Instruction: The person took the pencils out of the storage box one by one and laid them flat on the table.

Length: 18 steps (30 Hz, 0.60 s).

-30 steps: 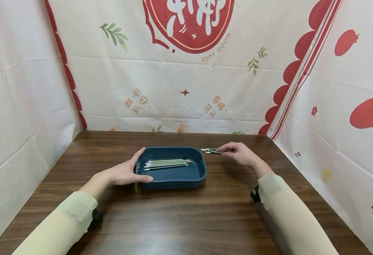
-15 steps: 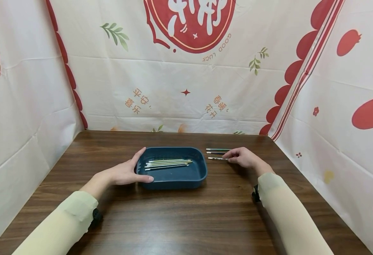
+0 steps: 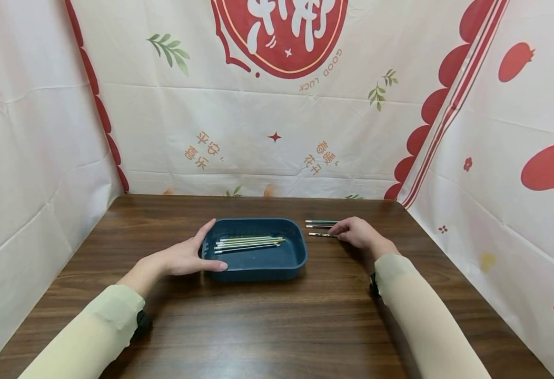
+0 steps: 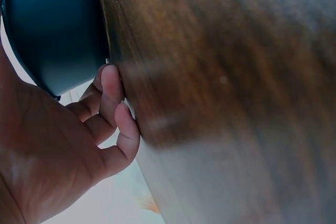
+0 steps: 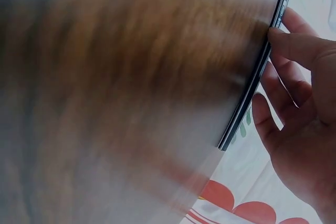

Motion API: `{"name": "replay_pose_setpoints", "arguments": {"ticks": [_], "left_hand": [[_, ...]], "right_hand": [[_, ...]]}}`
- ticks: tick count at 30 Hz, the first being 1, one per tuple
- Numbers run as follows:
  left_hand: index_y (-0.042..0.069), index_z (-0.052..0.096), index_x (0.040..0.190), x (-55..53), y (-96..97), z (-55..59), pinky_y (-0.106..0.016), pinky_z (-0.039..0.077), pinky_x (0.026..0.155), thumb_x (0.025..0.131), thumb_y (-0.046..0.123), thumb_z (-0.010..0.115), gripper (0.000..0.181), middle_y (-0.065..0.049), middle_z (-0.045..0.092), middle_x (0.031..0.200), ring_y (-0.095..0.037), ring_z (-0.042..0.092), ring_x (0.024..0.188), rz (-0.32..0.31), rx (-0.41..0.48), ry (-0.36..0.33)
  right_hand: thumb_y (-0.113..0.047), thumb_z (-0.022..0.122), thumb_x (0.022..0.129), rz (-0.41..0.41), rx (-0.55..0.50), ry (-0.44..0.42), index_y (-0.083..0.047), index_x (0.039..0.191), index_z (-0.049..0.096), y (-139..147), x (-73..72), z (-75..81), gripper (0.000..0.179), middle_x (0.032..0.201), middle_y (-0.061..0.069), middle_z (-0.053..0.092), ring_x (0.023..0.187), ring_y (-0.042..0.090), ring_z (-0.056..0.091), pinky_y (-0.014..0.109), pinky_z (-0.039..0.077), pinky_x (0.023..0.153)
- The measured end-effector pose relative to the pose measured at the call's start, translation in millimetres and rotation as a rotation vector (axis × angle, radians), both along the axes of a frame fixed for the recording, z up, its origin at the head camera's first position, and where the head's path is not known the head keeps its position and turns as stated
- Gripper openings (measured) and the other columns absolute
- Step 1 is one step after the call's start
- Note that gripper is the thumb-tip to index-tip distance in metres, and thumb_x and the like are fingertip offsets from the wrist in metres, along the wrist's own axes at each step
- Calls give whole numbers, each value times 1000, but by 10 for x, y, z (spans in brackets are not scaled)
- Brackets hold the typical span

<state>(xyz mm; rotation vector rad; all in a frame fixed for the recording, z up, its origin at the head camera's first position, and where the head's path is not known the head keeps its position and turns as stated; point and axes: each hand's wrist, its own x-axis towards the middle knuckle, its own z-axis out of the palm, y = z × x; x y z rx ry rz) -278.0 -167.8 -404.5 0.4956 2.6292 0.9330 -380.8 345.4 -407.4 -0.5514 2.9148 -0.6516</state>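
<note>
My left hand (image 3: 184, 257) grips the left end of a dark blue rectangular box (image 3: 255, 275), thumb over its near rim and the fingers round the far-left side. Several pencils (image 3: 248, 243) lie side by side in the box, pointing left to right. Beyond its right end, three more pencils lie nearly parallel on the table: a green one (image 3: 322, 221), a dark one (image 3: 318, 227) and, nearest me, a black one with white marks (image 3: 322, 235). My right hand (image 3: 359, 233) pinches this black pencil (image 5: 257, 72) between thumb and fingertips, hiding its right part in the head view.
The brown wood-grain table (image 3: 258, 331) carries the box near its far half. White printed cloth (image 3: 267, 110) hangs behind the table and along both sides. A dark device (image 3: 142, 322) sits at the left wrist, under the pale sleeve.
A second ago my right hand held the pencils in a bunch; they have since spread apart on the table. The black pencil has shifted slightly away from me. The left hand and box stay still.
</note>
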Motion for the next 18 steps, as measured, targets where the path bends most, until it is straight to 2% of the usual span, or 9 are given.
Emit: {"name": "replay_pose_setpoints", "arguments": {"ticks": [13, 18], "left_hand": [[33, -13, 176, 0, 1, -8, -73, 33, 125, 89, 77, 75, 131, -27, 18, 181, -52, 37, 160, -4, 4, 0], [33, -13, 176, -7, 1, -10, -73, 33, 126, 89, 77, 76, 132, -27, 17, 181, -52, 35, 161, -4, 8, -2]], "right_hand": [[-2, 62, 107, -44, 15, 9, -12, 121, 85, -53, -43, 6, 29, 122, 13, 81, 114, 29, 68, 56, 55, 107], [-2, 62, 106, -50, 15, 10, -12, 121, 85, -49, -82, -8, 29, 120, 13, 81, 109, 27, 67, 54, 55, 104]]}}
